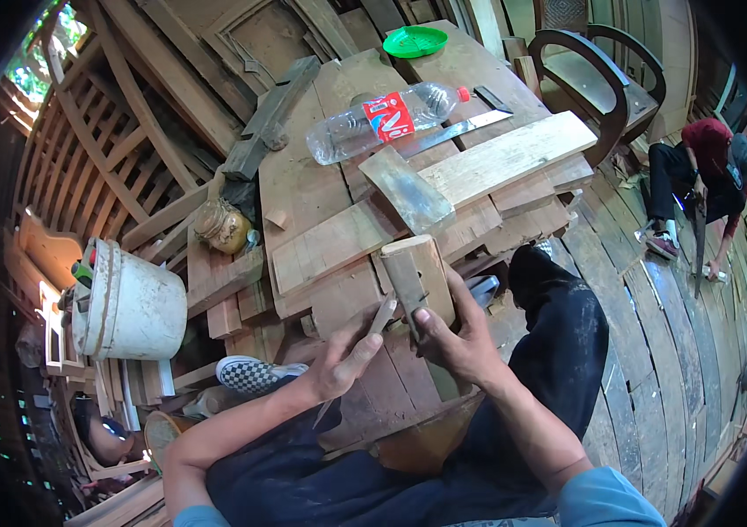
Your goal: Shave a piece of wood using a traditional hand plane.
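A short wooden block (417,272) is upright in my right hand (457,338), whose thumb presses its near face and whose fingers wrap round its right side. My left hand (351,360) is closed just left of the block, pinching a thin stick-like thing (324,411); its lower end shows below the palm and its exact kind is unclear. Beyond the block, a broad, greyish flat piece (409,191) lies across a pale board (505,162). A clear plastic bottle (338,136) with a red label rests on its side beside a metal try square (453,132).
A green dish (415,41) sits at the bench's far end. At left are a jar (222,226) and a white bucket (147,299). A wooden armchair (593,79) stands far right; near it another person (707,167) crouches with a handsaw (699,233) on the plank floor (646,351).
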Motion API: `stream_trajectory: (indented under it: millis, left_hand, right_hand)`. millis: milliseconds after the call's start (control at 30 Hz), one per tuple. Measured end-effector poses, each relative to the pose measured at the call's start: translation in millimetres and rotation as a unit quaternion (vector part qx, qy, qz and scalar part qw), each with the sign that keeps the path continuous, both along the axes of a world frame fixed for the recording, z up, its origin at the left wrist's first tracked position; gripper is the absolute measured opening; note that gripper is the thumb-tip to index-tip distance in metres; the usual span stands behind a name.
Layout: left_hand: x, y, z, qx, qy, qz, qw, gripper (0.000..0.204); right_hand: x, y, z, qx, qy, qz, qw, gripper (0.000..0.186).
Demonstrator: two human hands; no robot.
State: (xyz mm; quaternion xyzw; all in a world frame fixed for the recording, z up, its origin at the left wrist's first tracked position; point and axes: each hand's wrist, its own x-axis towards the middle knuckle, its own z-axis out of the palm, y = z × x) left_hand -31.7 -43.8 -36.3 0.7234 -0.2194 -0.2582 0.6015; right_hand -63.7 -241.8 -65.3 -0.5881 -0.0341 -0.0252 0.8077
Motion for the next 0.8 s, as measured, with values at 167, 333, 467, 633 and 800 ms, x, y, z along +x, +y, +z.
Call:
stream_trajectory:
  millis: [167, 333, 467, 633, 800]
  left_hand:
    - [-1.1, 8.2, -2.6, 0.012, -0.012, -0.016, 1.000, 0.057]
    - [1.8, 10.3, -6.9, 0.019, 0.011, -0.014, 1.000, 0.058]
    - [1.6, 10.8, -5.2, 0.012, -0.006, 0.003, 1.000, 0.057]
    - [-4.0, 13.5, -11.7, -0.017, 0.038, -0.006, 0.999, 0.059]
    - [-1.5, 12.4, -13.7, 0.039, 0.108, -0.015, 0.993, 0.056]
  right_hand:
    - [10.2, -3.7, -13.0, -0.112, -0.119, -0.050, 0.985, 0.060]
    - [0.2, -5.8, 2.0, -0.032, 0.050, 0.030, 0.998, 0.061]
    - [0.0, -4.6, 1.3, -0.173, -0.187, -0.043, 0.966, 0.062]
    - [-3.4, -2.9, -1.7, -0.086, 0.013, 0.016, 0.996, 0.061]
    - [-3.4, -5.1, 1.7, -0.091, -0.029, 0.013, 0.995, 0.060]
